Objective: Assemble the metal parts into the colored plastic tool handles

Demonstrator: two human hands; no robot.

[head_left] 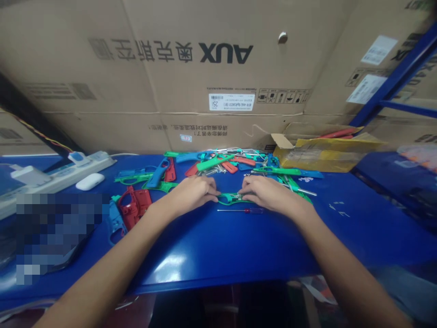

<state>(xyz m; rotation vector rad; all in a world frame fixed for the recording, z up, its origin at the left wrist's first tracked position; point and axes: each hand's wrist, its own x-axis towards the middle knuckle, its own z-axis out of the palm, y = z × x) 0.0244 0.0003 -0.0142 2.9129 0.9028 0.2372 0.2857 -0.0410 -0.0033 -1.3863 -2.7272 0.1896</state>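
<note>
A green gun-shaped plastic shell (225, 201) lies on the blue table between my hands, with small metal parts in its middle. My left hand (198, 193) has its fingers closed at the shell's left end. At the right part, the bent fingers of my right hand (264, 193) press together over the shell and partly cover it. Whether a small part sits in those fingertips I cannot make out. Just in front of the shell lies a screwdriver (241, 210) with a thin shaft and a dark red and purple handle.
Behind my hands is a pile of green, blue and red shells (218, 161) with metal rods. More red shells (134, 207) lie left. A yellow-taped carton (317, 152) stands back right; a power strip (61, 175) and white earphone case (90, 181) sit left. Large cardboard (164, 100) walls the back.
</note>
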